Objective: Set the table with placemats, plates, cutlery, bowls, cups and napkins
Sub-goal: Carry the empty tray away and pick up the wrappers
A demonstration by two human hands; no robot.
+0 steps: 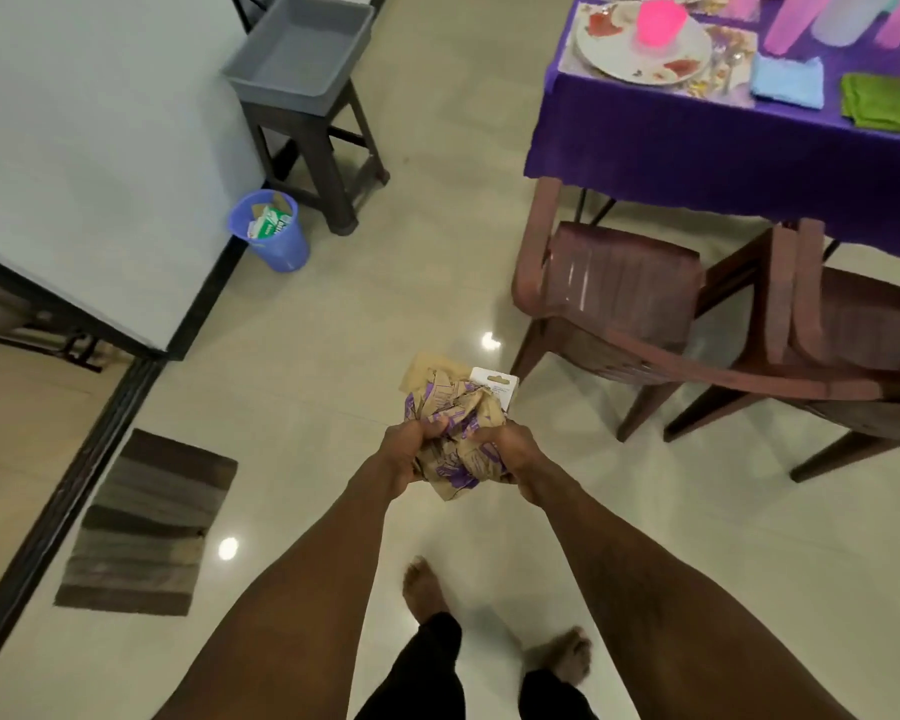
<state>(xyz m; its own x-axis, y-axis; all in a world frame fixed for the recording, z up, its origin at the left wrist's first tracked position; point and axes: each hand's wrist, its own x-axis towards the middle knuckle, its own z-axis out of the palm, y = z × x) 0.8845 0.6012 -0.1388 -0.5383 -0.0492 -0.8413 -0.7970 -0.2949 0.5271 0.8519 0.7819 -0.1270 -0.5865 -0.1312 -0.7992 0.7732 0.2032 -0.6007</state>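
Brown-and-purple crumpled paper wad [458, 439], w/ a white card tab sticking out its top, is clamped between left hand [404, 454] and right hand [513, 457]; fingers of both curled tight into it, held over the tiled floor. Upper right: purple-clothed table [697, 142] carries plate [609, 59], pink cup [658, 20], blue napkin [788, 85], green napkin [884, 101]. Blue bin [276, 241] stands upper left, well apart from the wad.

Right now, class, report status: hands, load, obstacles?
Left hand and right hand shut on crumpled brown-and-purple paper packaging. Blue plastic bin ahead-left. Floor between looks clear.
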